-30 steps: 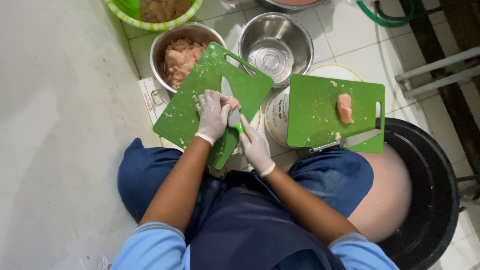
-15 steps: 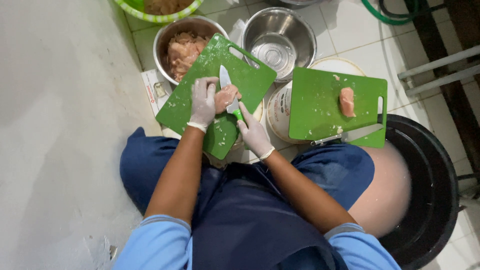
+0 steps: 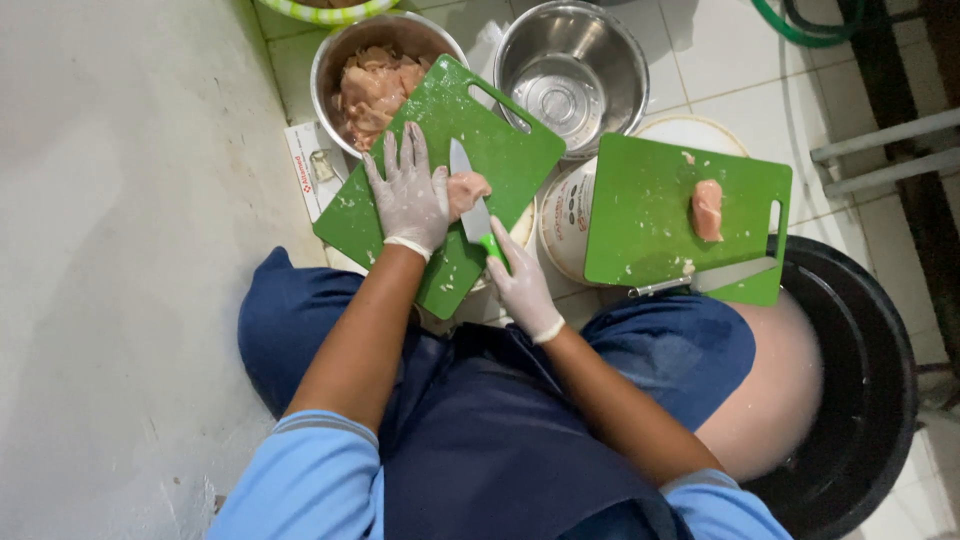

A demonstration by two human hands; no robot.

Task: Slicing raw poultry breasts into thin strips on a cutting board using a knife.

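Green cutting board (image 3: 440,170) carries a piece of raw chicken (image 3: 468,188), pressed flat under the spread left hand (image 3: 410,195). Right hand (image 3: 520,285), just below it, is wrapped around the knife (image 3: 470,210), blade pointing away along the meat's right edge.

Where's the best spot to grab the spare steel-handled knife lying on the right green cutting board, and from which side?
Probably the steel handle of the spare knife, approached from the board's near-left corner. It lies flat along the right green cutting board's near edge, handle pointing left, blade pointing right.

Matt green plastic board (image 3: 440,180), glossy, seemingly steel bowl (image 3: 572,75).
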